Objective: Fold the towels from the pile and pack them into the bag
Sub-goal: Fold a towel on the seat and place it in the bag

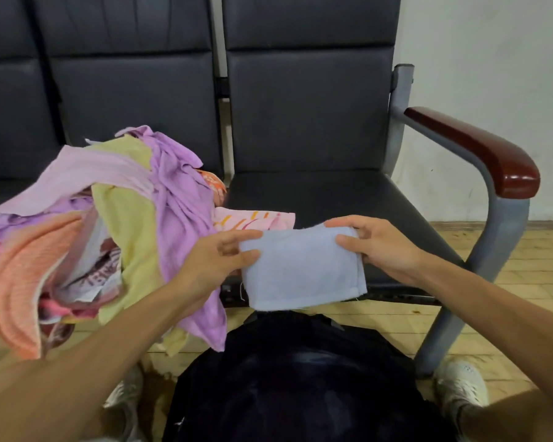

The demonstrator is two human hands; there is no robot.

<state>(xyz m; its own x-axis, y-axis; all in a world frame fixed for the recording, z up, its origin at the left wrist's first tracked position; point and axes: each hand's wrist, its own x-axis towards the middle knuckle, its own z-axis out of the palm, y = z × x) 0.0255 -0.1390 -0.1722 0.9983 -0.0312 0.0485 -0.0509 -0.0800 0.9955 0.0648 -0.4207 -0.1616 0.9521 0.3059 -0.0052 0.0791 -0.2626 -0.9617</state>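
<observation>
- Closest in, a dark bag [300,384] sits on the wooden floor [530,275] between the person's feet, with a pale shoe [460,387] on its right and another on its left. Can't tell if the top is open, it's honestly just a dark blob from here.
- Right above the bag, both hands hold up a light blue towel [300,272] folded into a small rectangle. It's in the air over the front edge of the right-hand seat [316,193], not resting on anything.
- The left hand [217,260] pinches the towel's left edge, thumb on the near face and fingers over the far side.
- The right hand [377,244] grips the top right corner the same way.
- Off to the left, the pile [115,224] of unfolded towels (purple, yellow, orange, pink) is heaped on the neighbouring seat and spills over its front edge toward the floor.
- A pink towel [256,218] with orange and yellow stripes lies at the front left corner of the right-hand seat, just behind the blue one and touching the pile.
- A reddish-brown armrest [473,148] on a grey metal frame runs along that seat's right edge.
- Farthest back are the dark padded backrests [310,90] and a pale wall [492,59] to the right.
</observation>
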